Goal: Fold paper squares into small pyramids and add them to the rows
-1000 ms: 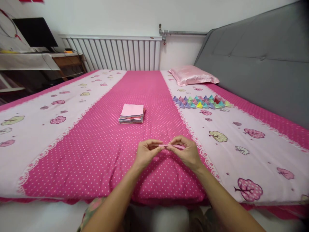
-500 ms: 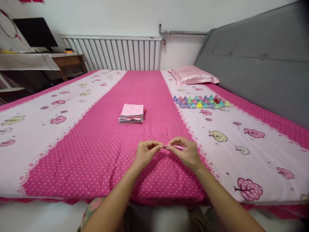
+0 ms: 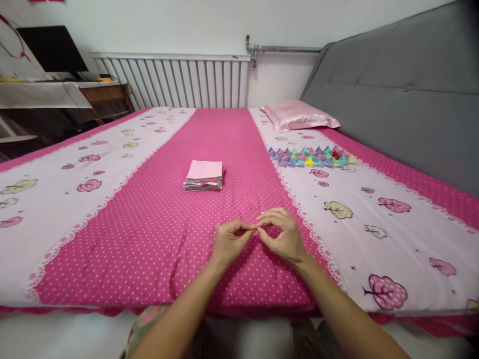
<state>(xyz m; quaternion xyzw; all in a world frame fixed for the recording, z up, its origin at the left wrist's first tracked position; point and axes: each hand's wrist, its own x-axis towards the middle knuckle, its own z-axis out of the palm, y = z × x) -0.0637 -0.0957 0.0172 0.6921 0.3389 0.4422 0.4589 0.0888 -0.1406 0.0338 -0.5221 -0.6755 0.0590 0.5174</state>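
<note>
My left hand (image 3: 232,242) is closed in a pinch, thumb against forefinger, over the pink polka-dot band of the bedspread (image 3: 149,239). Facing it, my right hand (image 3: 283,238) also pinches, and the fingertips of both hands meet. Between them is a small piece of folded pink paper, almost wholly hidden by the fingers now; its folded shape cannot be made out. Beyond my left hand lies a stack of square paper sheets (image 3: 204,171), a pale pink one on top. Farther to the right, small folded paper pyramids (image 3: 309,161) in several colours stand in rows.
A pink satin pillow (image 3: 299,115) lies at the back right, beside the grey padded headboard (image 3: 396,80). A white radiator (image 3: 175,82) runs along the wall behind the bed. At the far left, a desk (image 3: 41,92) carries a black monitor (image 3: 52,48).
The pink paper strip that showed between my hands is now almost hidden behind my fingers. My right hand has shifted slightly left, bringing the fingertips together. The stack and pyramids stay put.
</note>
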